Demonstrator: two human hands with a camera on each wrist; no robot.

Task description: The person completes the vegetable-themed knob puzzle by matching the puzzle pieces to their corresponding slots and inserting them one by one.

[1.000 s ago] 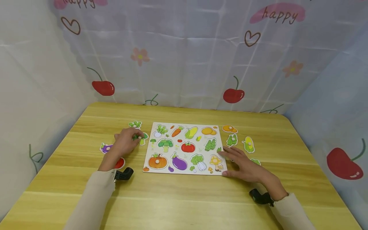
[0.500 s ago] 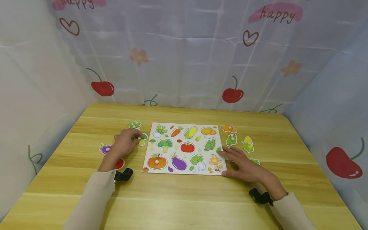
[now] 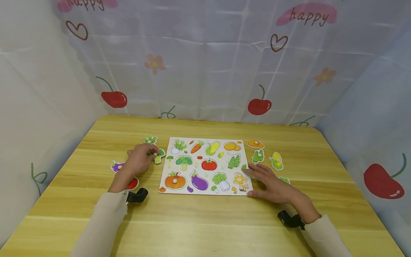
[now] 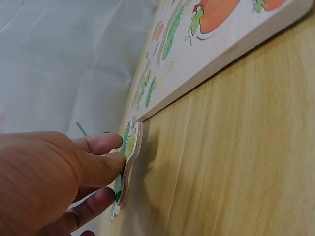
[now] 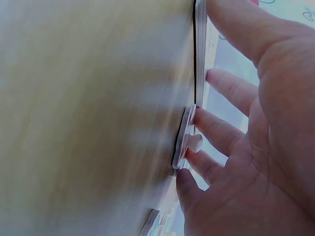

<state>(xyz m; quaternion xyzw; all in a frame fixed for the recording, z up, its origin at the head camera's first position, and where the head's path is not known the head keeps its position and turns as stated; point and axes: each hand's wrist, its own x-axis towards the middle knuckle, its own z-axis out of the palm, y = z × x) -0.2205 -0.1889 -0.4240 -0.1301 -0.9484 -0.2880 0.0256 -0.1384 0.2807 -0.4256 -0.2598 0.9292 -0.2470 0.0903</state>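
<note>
My left hand [image 3: 140, 159] pinches the knob of a broccoli puzzle piece [image 3: 160, 157] just left of the puzzle board [image 3: 163, 171]. In the left wrist view the thumb and a finger meet over that piece [image 4: 132, 147], whose wavy edge casts a shadow on the table. My right hand [image 3: 271, 185] lies with fingers spread at the board's right edge, thumb by the lower right corner. Under its fingers, the right wrist view has a puzzle piece with a pale knob [image 5: 194, 142], partly hidden. A pumpkin piece [image 3: 175, 181] with a knob sits in the board's lower left.
Left of the board lie a leafy radish piece [image 3: 150, 139], an eggplant piece [image 3: 117, 166] and a tomato piece [image 3: 132, 183], partly behind the left arm. To the right are a potato piece [image 3: 255, 144], an asparagus piece [image 3: 258, 156], a corn piece [image 3: 276, 161] and a green piece [image 3: 284, 180].
</note>
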